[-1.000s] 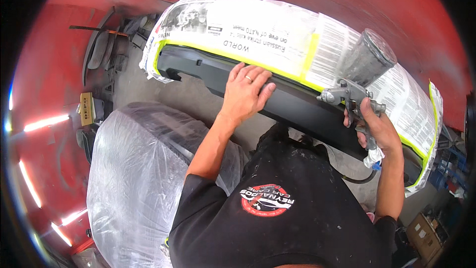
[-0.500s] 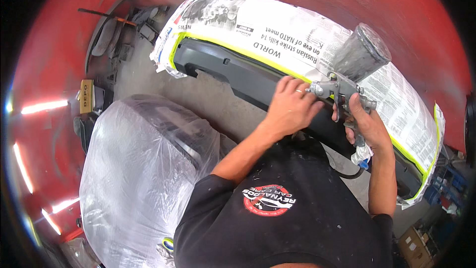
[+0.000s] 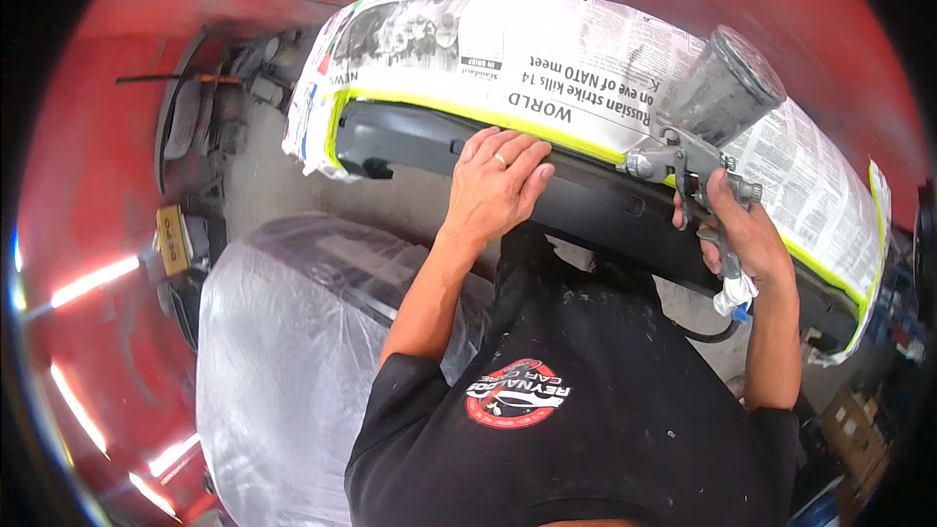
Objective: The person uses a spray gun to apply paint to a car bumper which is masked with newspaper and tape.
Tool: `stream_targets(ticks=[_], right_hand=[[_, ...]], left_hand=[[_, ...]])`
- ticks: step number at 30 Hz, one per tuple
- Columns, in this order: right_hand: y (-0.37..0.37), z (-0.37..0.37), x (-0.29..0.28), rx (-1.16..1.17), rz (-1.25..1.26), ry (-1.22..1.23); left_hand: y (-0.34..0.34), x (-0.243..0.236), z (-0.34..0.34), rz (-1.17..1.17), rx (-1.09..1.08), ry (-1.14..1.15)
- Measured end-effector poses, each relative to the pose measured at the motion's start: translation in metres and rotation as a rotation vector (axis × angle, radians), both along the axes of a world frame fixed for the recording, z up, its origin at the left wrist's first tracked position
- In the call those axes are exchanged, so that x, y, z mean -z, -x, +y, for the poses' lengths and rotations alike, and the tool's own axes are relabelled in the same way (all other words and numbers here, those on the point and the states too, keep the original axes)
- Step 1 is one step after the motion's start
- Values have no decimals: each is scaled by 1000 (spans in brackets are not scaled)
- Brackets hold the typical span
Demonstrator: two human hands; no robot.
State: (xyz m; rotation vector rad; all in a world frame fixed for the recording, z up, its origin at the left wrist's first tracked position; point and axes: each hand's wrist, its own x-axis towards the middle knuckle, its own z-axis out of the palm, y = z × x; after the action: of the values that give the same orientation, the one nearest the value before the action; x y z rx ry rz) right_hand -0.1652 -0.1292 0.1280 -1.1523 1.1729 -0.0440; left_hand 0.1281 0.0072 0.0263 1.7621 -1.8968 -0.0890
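Note:
My left hand [image 3: 496, 183] lies palm down, fingers stretched out, on the upper edge of a black car bumper part [image 3: 586, 200]. Nothing is held in it. My right hand [image 3: 750, 234] is wrapped round the handle of a metal paint spray gun [image 3: 695, 161], whose grey cup [image 3: 727, 88] tilts up to the right. Its nozzle points left, just over the bumper. White cloth [image 3: 736, 294] is wound round the handle's lower end. Newspaper [image 3: 576, 49] covers the bumper's far part, edged with yellow-green masking tape [image 3: 576, 143].
A bulky thing under clear plastic sheeting [image 3: 283, 332] stands at left. Dark car parts [image 3: 185, 117] and a yellow-brown box [image 3: 174, 242] line the red wall [image 3: 117, 166]. A black hose [image 3: 711, 337] hangs below the gun. Cardboard boxes [image 3: 851, 429] sit at lower right.
My left hand has moved left, away from the gun's nozzle, and down onto the bumper. The gun stays in my right hand. The view has shifted slightly.

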Motion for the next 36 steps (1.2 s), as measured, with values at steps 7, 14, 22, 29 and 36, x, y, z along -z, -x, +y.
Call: stream_targets(ticks=[7, 14, 22, 29, 36], right_hand=[[-60, 29, 18, -3, 3, 108], [-112, 47, 17, -16, 30, 105], [-184, 54, 11, -42, 47, 73], [-231, 53, 13, -110, 63, 86], [-265, 44, 14, -152, 98, 112]], left_hand=[[-116, 22, 20, -82, -55, 50], [-185, 30, 46, -97, -190, 25], [-100, 29, 31, 88, 63, 22], [-156, 32, 36, 90, -22, 10], [-241, 38, 52, -35, -161, -70]])
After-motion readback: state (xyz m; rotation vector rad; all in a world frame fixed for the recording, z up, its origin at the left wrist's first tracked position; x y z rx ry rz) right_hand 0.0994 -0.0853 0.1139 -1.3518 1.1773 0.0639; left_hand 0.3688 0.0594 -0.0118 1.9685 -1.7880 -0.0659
